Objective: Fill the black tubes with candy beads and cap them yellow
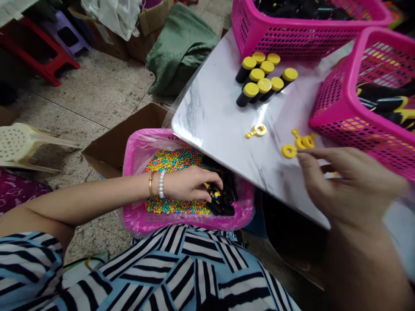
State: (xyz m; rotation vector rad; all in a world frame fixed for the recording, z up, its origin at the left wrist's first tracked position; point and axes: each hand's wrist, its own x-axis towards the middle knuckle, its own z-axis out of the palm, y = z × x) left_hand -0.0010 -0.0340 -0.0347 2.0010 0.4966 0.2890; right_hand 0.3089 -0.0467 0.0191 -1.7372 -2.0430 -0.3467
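My left hand (189,183) reaches into a pink tub (136,216) of small multicoloured beads (168,162) and closes on a black tube (215,194) among other black tubes (227,203). My right hand (343,181) hovers over the marble tabletop (214,116), fingers loosely curled and a little blurred, its fingertips next to a yellow cap (288,151). More yellow ring pieces (304,140) and one yellow loop piece (256,130) lie nearby. Several black tubes with yellow caps (261,80) lie in a cluster farther back.
Two pink mesh baskets (279,34) (337,99) holding black and yellow parts stand at the table's back and right. A cardboard box (110,151) sits behind the tub. On the floor are a green cloth (181,47), a red stool (35,52) and a cream plastic chair (22,142).
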